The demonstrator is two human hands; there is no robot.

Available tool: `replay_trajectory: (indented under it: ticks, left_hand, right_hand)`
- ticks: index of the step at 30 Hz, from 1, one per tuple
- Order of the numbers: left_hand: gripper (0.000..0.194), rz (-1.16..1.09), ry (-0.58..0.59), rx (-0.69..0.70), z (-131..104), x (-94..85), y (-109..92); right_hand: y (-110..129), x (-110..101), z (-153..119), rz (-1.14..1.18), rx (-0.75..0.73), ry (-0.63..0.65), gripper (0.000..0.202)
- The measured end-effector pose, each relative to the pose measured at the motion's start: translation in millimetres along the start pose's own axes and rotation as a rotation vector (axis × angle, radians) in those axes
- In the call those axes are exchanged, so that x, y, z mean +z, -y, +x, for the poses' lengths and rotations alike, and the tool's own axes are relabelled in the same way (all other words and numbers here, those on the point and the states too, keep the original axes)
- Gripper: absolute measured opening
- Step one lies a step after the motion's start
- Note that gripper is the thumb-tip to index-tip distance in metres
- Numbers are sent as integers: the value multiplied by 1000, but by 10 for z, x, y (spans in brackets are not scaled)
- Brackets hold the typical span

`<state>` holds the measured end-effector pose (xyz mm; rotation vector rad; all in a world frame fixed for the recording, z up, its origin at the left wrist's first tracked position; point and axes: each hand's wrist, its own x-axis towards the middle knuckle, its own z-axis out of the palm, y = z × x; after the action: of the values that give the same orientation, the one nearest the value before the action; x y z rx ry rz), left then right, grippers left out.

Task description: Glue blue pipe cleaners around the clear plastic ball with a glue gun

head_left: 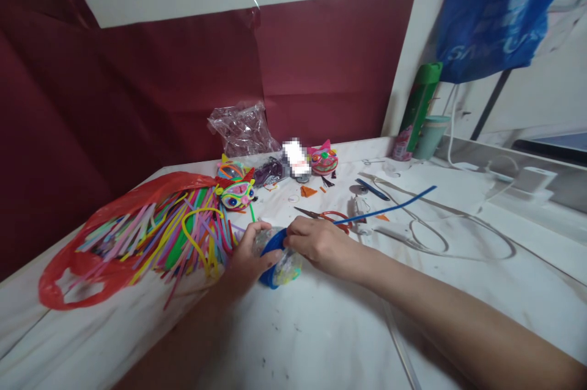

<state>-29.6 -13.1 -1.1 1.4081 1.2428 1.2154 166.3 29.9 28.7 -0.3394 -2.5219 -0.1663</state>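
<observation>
Near the middle of the table, a clear, rounded plastic piece (288,269) has a band of blue pipe cleaner (274,249) wound around it. My left hand (250,261) grips its left side, thumb across the blue band and fingers behind. On the band's upper right, my right hand (321,246) pinches the blue pipe cleaner, whose loose end sticks out to the right and upward. The fingertips partly hide the plastic. Just beyond my right hand lie scissors (337,216) with orange handles.
Left is a red plastic bag (151,185) with many colourful pipe cleaners (183,231). Two decorated animal faces (235,193) (323,159) sit further back. A glue gun (387,230) with white cable, a blue cutter (373,189), orange scraps (309,192) and a green can (419,109) are rightward.
</observation>
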Motion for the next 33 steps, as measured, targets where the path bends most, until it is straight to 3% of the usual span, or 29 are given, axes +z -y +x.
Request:
replay_trajectory:
  ticks: [6, 13, 24, 33]
  left_hand:
    - [49, -32, -29, -34, -26, 30, -28]
    - [44, -63, -34, -47, -62, -7, -92]
    - [47, -47, -2, -43, -39, -37, -62]
    - [45, -45, -24, -41, -53, -29, -89]
  right_hand:
    - [33, 18, 3, 60, 12, 8, 22]
    - [-48, -18, 10, 212, 188, -32, 7]
    - [-18, 63, 43, 463, 461, -51, 11]
    - [-16, 102, 30, 486, 433, -77, 10]
